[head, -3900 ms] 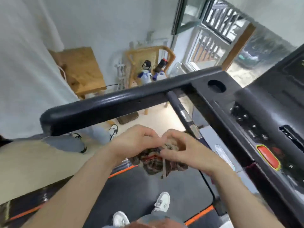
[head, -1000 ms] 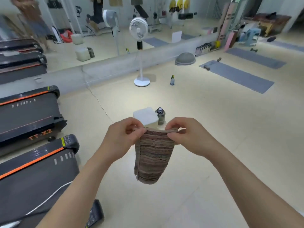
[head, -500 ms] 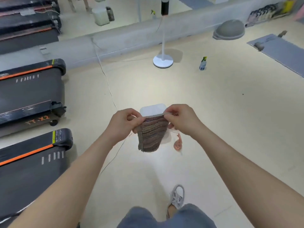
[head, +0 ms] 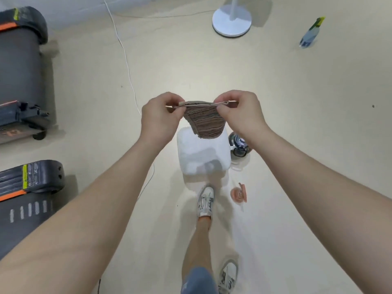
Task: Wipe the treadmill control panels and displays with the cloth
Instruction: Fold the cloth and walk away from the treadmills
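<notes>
The person has walked away from the treadmills [head: 20, 60], and now the left hand [head: 160, 115] and right hand [head: 239, 112] each pinch a top corner of the striped cloth [head: 204, 123] in their grip, above the white tub [head: 203, 160], so wiping looks paused.

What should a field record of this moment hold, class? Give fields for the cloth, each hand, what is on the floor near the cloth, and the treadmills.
cloth: striped cloth, hanging from its top edge, off the floor
left hand: left hand pinches the top left corner
right hand: right hand pinches the top right corner
floor: white container with a metal bottle beside it
treadmills: treadmills at the left edge, untouched
panels: none in view
</notes>
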Motion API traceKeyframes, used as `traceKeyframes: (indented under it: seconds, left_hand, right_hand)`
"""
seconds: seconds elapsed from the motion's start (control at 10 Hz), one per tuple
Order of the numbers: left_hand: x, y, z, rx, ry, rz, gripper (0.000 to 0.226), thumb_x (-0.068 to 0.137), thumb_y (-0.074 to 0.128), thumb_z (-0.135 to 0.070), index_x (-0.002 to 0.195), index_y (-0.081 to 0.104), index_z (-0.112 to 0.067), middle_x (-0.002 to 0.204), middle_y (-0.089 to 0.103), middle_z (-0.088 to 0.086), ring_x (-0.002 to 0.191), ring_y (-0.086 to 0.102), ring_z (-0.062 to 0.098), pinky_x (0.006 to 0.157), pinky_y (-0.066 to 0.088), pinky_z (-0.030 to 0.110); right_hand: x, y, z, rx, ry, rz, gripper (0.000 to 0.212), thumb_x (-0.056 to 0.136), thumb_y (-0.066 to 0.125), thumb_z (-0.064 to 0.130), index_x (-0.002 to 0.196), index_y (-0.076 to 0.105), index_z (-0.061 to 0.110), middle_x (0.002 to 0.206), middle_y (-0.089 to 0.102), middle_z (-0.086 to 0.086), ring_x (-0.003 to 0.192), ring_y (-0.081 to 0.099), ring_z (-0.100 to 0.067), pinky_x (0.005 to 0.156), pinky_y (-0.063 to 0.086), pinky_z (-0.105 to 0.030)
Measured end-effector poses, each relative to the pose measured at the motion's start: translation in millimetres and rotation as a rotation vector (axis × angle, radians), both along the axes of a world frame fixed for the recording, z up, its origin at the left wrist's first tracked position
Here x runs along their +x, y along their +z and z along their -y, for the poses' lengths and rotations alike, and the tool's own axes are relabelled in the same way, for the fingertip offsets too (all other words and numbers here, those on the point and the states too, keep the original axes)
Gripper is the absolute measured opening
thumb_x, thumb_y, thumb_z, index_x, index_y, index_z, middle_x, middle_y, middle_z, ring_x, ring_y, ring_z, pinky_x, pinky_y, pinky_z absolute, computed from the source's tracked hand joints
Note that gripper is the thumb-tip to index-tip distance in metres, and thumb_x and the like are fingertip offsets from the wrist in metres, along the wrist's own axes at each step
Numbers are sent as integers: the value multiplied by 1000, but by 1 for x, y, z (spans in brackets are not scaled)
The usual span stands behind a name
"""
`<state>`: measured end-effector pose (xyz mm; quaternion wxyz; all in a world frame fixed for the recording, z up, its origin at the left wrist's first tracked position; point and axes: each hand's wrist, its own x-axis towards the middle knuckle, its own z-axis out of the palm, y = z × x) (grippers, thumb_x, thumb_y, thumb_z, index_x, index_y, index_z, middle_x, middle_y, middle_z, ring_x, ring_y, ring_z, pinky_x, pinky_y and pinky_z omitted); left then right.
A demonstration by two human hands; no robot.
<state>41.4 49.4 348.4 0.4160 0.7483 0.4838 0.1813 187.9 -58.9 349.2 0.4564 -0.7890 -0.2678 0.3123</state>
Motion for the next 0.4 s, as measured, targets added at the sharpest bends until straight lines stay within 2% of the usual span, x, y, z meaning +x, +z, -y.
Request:
traceKeyframes:
  seconds: [0.1, 0.2, 0.3, 0.4]
  left_hand:
    - [26, -54, -31, -2, -2, 7, 13, 84, 66, -14, 81, 67, -27, 75, 65, -16, 68, 58, 0, 65, 45, 17]
    - [34, -119, -45, 15, -41, -37, 14, 82, 68, -10, 82, 70, -25, 81, 66, -12, 75, 61, 9, 76, 51, 28]
    - [30, -195, -38, -54, -142, -197, 11, 85, 66, -12, 89, 72, -21, 90, 68, -7, 81, 64, 15, 81, 51, 35]
    - [14, -258, -15, -305, -362, -483, 23, 92, 60, -20, 113, 69, -20, 115, 67, -3, 107, 61, 17, 95, 45, 29]
  right_hand:
    - [26, -59, -34, -3, 9, 45, 26, 82, 55, 4, 79, 67, 27, 89, 68, 6, 75, 61, -10, 63, 44, -19]
    - [35, -130, -41, -55, 71, 144, 24, 82, 58, 1, 85, 68, 23, 93, 65, 7, 86, 61, -14, 80, 49, -26]
    - [33, -209, -26, -247, 214, 115, 22, 86, 56, 3, 99, 69, 16, 103, 64, 3, 98, 58, -14, 92, 45, -29]
    - [21, -269, 0, -545, 624, 33, 37, 89, 54, 8, 126, 58, 10, 127, 54, -4, 117, 50, -24, 103, 32, -35]
